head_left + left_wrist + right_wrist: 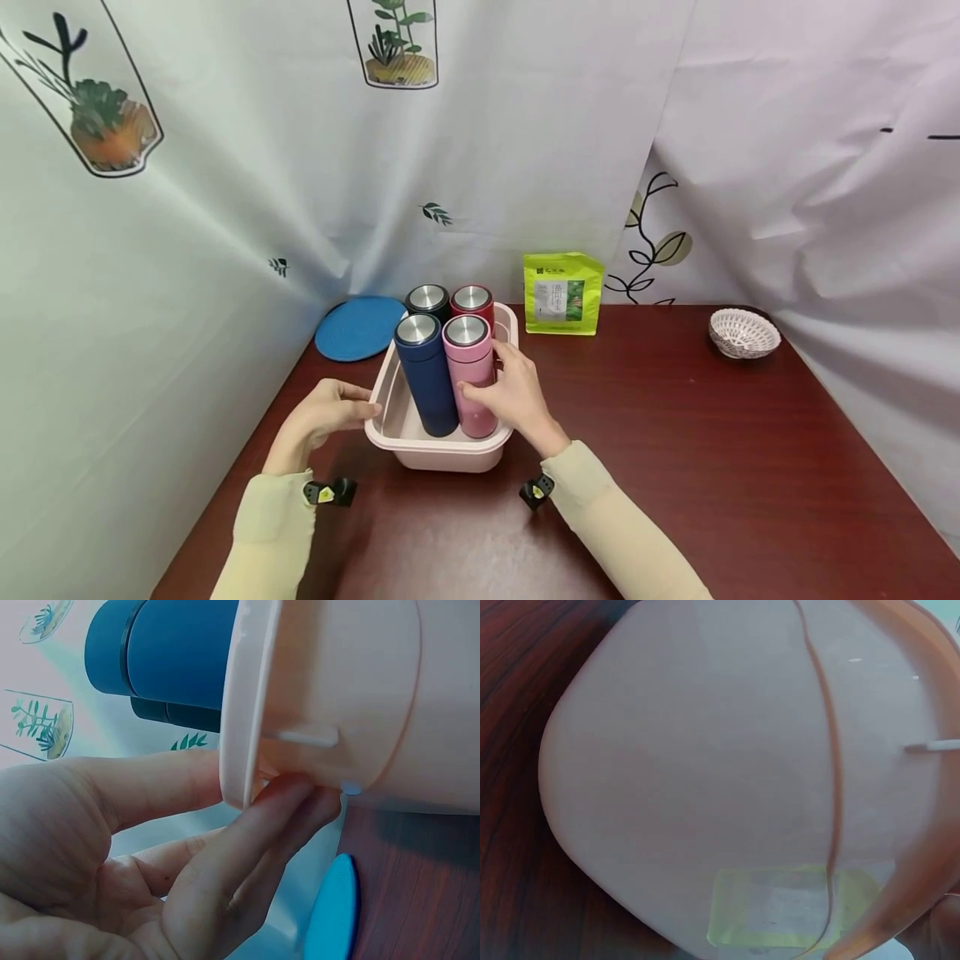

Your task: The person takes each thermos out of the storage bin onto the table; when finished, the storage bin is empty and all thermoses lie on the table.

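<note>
A pale pink plastic basin (450, 450) stands on the table, holding several metal-lidded vacuum flasks upright. In front are a blue flask (429, 385) and a pink flask (471, 367); behind them, mostly hidden, stand a black flask (427, 297) and a red flask (472, 297). My left hand (330, 412) pinches the basin's left rim, thumb on top and fingers under it in the left wrist view. With thumb in front and fingers behind, my right hand (516, 392) grips the pink flask. The basin's outer wall (690, 765) fills most of the right wrist view.
Behind the basin on the left lies a round blue mat (358, 329). A green tea pouch (562, 293) stands against the curtain at the back. A small white woven basket (744, 335) sits at the back right of the dark red wooden table (675, 450).
</note>
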The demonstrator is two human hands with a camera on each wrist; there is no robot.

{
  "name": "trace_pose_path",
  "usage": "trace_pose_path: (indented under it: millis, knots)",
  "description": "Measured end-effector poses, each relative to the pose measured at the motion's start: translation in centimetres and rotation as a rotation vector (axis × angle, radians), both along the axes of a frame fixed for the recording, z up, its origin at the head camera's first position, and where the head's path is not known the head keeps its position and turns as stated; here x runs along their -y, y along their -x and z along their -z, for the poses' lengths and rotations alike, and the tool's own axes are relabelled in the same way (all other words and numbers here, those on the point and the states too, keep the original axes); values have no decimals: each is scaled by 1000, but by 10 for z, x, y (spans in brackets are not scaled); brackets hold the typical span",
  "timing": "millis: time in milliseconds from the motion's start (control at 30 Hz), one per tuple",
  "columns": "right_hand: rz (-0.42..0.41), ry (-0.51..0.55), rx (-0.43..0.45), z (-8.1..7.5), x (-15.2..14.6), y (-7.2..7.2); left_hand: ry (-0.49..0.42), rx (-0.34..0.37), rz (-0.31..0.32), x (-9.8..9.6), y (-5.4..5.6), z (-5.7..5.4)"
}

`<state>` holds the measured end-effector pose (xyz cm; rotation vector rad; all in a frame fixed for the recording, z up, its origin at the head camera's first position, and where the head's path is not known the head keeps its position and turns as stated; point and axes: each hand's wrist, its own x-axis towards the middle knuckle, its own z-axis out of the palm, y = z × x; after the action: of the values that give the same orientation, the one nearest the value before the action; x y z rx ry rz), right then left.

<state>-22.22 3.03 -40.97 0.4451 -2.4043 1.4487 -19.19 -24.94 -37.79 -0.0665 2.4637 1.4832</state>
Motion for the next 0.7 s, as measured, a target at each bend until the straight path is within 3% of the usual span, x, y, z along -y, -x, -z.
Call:
trace_pose_path:
  millis: [300,533,700]
  knots:
    - [-6,31,-14,-4,-1,-1,-1,-5,3,-1,4,-4]
    - [37,-5,-139,-8,-1,-10,3,17,-39,0,-1,0]
    - [19,-8,-205,-14,-5,-15,-7,19,-46,0,-1,1]
